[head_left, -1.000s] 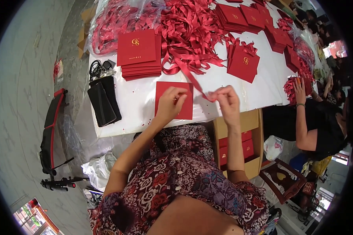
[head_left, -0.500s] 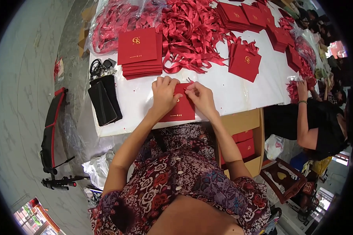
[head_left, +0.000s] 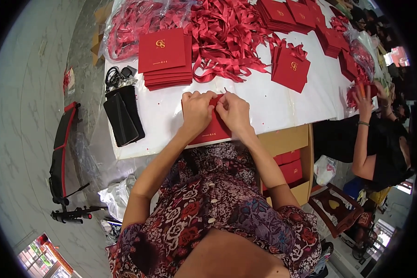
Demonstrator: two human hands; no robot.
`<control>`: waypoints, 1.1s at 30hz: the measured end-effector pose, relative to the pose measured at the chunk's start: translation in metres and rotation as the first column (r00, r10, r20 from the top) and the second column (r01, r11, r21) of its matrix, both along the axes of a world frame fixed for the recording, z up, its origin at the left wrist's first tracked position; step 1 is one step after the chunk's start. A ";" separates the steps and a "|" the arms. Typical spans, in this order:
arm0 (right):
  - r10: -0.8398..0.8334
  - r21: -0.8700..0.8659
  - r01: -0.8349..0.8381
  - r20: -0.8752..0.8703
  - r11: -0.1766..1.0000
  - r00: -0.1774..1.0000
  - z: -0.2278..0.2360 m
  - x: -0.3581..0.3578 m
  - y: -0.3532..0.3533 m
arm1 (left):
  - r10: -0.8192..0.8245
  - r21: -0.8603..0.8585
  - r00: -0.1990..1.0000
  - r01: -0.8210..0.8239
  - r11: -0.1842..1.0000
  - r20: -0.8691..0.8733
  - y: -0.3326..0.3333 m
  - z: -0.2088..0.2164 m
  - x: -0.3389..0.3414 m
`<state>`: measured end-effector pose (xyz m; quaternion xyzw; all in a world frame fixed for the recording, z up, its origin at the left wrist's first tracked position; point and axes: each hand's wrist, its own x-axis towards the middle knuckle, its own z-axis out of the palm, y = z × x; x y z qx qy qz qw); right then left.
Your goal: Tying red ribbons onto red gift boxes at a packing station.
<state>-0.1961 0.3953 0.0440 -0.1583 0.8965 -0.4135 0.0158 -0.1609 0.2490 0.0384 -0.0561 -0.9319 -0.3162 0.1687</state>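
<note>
A flat red gift bag (head_left: 212,133) with gold print lies in front of me at the table's near edge. My left hand (head_left: 197,110) is closed on its upper left part, thumb on the front. Near the bag's top, my right hand (head_left: 235,112) pinches a red ribbon, mostly hidden by the fingers; a thin dark end sticks up above them. Both hands' fingertips almost meet. Beyond my left hand stands a stack of similar red bags (head_left: 162,53). A heap of loose red ribbons (head_left: 227,39) lies farther back. Bags with ribbons attached (head_left: 290,70) lie to the right.
A black wallet-like case (head_left: 120,121) and a charger with cable (head_left: 120,76) lie at the table's left. More bag stacks (head_left: 275,16) stand far right. Below the edge is an open cardboard box (head_left: 282,138) holding red bags. Another person (head_left: 366,129) works at the right.
My right hand has shifted slightly left, closer to the left hand, its fingers bunched at the bag's top. The view has shifted slightly. At the right, the other person's hands have moved.
</note>
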 end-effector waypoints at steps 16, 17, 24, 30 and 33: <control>0.185 -0.076 -0.173 0.198 0.982 0.963 0.003 -0.018 0.015 | -0.217 0.015 0.966 0.217 0.976 0.137 -0.025 0.007 0.003; 0.241 -0.122 -0.218 0.232 0.968 0.942 0.003 -0.022 0.019 | -0.227 0.037 0.966 0.224 0.974 0.124 -0.026 0.010 0.005; 0.429 -0.211 -0.378 0.549 0.901 0.717 -0.008 -0.060 0.029 | -0.322 -0.179 0.946 0.312 0.933 -0.031 -0.021 0.025 0.006; 0.378 -0.336 -0.215 0.556 0.917 0.740 -0.041 -0.062 0.012 | -0.315 -0.090 0.948 0.310 0.946 -0.045 -0.020 0.024 0.006; 0.161 -0.176 -0.090 0.445 0.980 0.881 -0.038 -0.067 0.008 | -0.294 -0.018 0.956 0.294 0.956 -0.014 -0.010 0.023 0.010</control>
